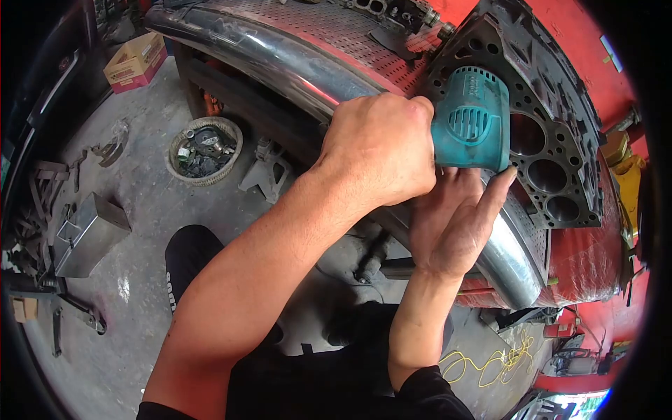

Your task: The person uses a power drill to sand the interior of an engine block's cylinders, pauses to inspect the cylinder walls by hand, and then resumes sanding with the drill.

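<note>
With our left hand [381, 147] we grip a teal power tool [474, 126] above our upturned right hand [451, 227], near an engine block [556, 150] on the perforated counter [329, 35]; a basket [203, 180] stands on the floor [147, 217].

Tool body [474, 119] I've got hold of: teal plastic, semi-matt, scuffed, moulded vent slots. Engine block [560, 119]: dark metal, flat deck face smooth with a dull sheen. Curved bar [266, 52] in front: polished metal, glossy, bright streaks, grimy in places. Surface [336, 38] behind it: perforated sheet, looks like metal, worn. Red panel [584, 262] at right: glossy, wrinkled clear film over it. Floor [147, 182]: grey, concrete-looking, mostly matt, stained. Box [136, 63] far left: matt cardboard. Bin [98, 234] near left: smooth sheet metal, dull shine. My trousers [192, 252]: black matt cloth.
</note>
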The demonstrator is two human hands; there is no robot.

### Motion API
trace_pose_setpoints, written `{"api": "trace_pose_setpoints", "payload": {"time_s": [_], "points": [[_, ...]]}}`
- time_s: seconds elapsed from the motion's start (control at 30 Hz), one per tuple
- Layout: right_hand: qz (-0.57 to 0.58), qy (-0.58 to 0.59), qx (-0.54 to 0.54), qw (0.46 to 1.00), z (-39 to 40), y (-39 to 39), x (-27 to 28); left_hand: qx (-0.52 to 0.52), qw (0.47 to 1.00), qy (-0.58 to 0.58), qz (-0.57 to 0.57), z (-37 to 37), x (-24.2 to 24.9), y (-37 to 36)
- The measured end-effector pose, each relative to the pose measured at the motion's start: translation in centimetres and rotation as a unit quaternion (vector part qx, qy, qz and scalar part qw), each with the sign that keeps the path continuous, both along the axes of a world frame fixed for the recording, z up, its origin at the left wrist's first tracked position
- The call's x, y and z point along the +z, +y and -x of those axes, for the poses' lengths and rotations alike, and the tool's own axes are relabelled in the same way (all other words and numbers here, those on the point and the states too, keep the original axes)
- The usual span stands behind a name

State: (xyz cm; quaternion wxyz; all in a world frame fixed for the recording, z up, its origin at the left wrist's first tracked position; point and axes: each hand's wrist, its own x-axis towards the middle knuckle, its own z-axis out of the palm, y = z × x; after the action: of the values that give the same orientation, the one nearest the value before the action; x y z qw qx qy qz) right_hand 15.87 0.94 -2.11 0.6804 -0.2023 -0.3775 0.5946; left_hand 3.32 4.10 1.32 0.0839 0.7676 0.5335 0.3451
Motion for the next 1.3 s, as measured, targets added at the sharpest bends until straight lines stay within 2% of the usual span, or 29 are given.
{"api": "trace_pose_setpoints", "payload": {"time_s": [0.3,0.43,0.83,1.3], "points": [[0.013,-0.013,0.017,1.000,-0.6,-0.7,-0.4,0.021,1.000,-0.018,0.011,-0.3,-0.1,-1.0],[0.023,-0.009,0.033,0.999,-0.5,-2.5,-1.0,0.028,0.997,-0.010,-0.067,0.4,-1.4,-2.7],[0.008,-0.074,0.081,0.994,0.2,-9.6,-2.4,0.001,0.994,-0.021,-0.111,2.6,-2.9,-9.4],[0.013,-0.020,0.112,0.993,1.3,-12.8,-3.9,-0.002,0.991,-0.022,-0.130,3.8,-3.5,-12.5]]}}
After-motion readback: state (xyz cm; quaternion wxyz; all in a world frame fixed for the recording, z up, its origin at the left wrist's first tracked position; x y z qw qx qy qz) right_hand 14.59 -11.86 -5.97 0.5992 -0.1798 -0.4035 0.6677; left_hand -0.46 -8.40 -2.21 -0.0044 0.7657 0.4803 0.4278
